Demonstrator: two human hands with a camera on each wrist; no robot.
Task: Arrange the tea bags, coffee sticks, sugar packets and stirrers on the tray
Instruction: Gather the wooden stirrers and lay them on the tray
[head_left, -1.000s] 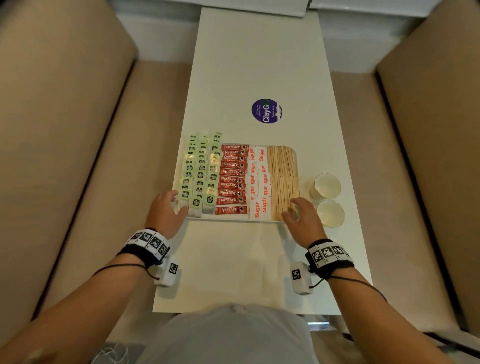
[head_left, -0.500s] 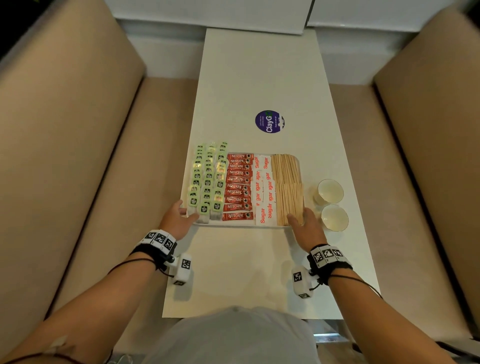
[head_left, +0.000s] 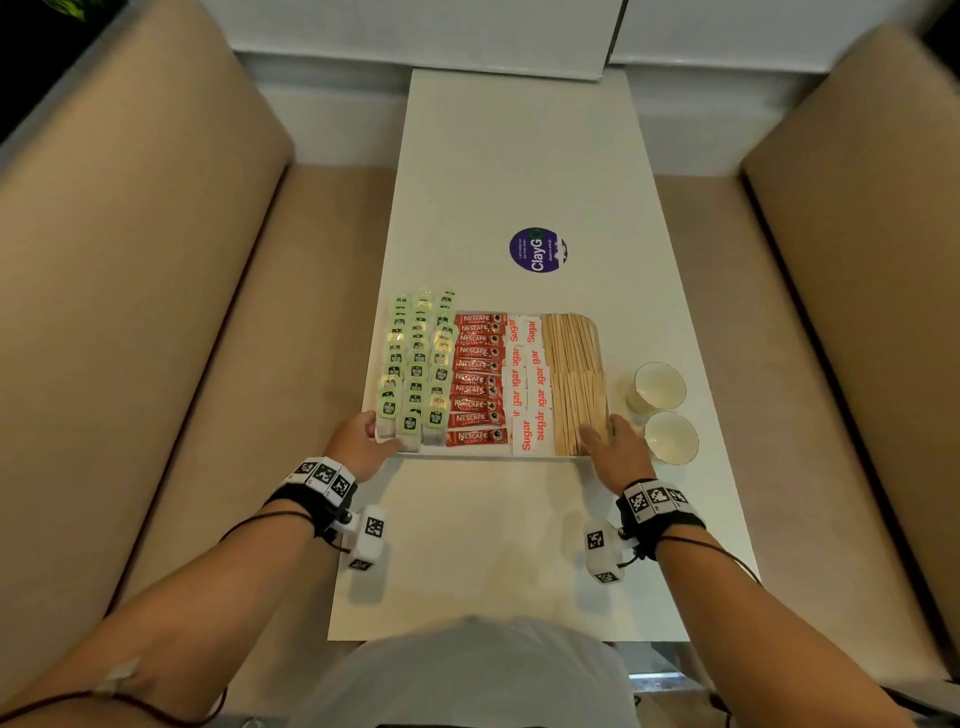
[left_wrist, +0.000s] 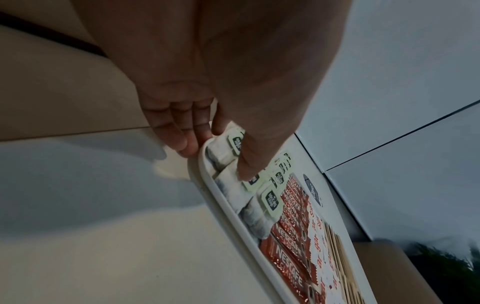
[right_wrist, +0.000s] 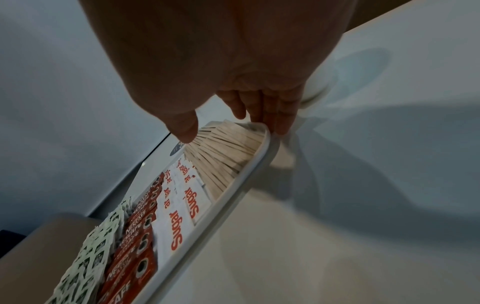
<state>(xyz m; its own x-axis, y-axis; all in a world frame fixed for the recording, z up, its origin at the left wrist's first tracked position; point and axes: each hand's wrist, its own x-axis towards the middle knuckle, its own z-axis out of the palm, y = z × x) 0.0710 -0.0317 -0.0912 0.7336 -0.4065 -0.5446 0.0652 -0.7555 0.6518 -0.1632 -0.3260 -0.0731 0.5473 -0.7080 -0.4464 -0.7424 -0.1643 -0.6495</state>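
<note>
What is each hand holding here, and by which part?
Both hold the tray by its near corners: the left hand at the tea-bag corner, thumb over the rim; the right hand at the stirrer corner.

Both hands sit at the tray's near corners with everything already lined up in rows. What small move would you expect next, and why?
Probably a short slide or lift of the tray. The left hand grips one near corner, thumb over the tea bags; the right hand grips the other, thumb on the stirrers. Coffee sticks and sugar packets already lie in tidy rows, so nothing seems left to sort.
</note>
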